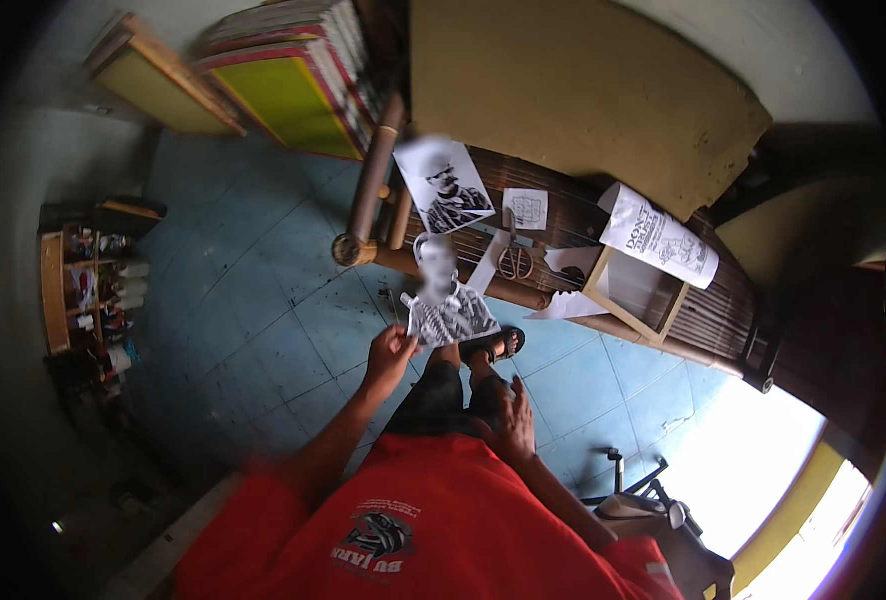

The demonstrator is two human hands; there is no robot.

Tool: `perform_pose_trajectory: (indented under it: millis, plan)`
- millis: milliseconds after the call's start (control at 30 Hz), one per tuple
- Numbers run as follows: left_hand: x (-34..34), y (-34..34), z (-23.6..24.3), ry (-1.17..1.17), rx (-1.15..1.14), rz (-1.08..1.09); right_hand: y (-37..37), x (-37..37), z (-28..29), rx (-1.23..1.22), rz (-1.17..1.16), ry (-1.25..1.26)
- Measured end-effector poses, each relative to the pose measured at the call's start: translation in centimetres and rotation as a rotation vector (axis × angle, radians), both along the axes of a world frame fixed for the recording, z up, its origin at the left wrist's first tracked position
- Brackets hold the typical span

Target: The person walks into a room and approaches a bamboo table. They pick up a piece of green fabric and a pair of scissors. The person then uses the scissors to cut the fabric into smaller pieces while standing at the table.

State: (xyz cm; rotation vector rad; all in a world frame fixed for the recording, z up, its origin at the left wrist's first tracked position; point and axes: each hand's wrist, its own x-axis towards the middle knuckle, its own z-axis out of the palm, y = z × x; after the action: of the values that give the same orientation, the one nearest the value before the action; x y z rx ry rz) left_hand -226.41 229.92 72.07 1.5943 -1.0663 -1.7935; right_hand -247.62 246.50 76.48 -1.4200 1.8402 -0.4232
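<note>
Between the fingers and thumb of my left hand (393,348) is the lower left corner of a paper cutout (453,318), a black-and-white portrait trimmed along its outline. It hangs in front of the bamboo bench, above my feet. My right hand (513,415) rests by my right thigh, fingers stretched and holding nothing. On the bench lie a second black-and-white portrait print (445,190), a pair of scissors (515,262), a small sheet with a line drawing (525,209) and white paper offcuts (567,304).
A shallow wooden frame (595,283) and a curled printed sheet (653,235) sit on the bamboo bench (703,325). Framed screens (273,95) lean at the back left. A low shelf (55,290) with bottles stands left. A chair or stand (653,520) is behind right, on blue floor tiles.
</note>
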Motion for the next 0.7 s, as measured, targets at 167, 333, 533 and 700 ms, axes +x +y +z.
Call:
perform_pose_trajectory:
  millis: [167,333,533,700]
  plan:
    - [6.7,7.4,9.1,-0.041,0.078,0.198,-5.5,7.8,4.2,-0.196,0.377,0.127]
    - [13.7,8.9,13.2,-0.033,0.043,0.376,-9.7,16.4,6.6,-0.544,0.506,0.097]
    - [29.1,7.7,14.1,0.106,-0.019,0.448,-13.1,30.6,6.2,-0.572,0.609,-0.006]
    - [45.4,6.1,19.0,0.069,-0.221,0.421,-14.4,42.6,7.6,-0.399,0.422,-0.179]
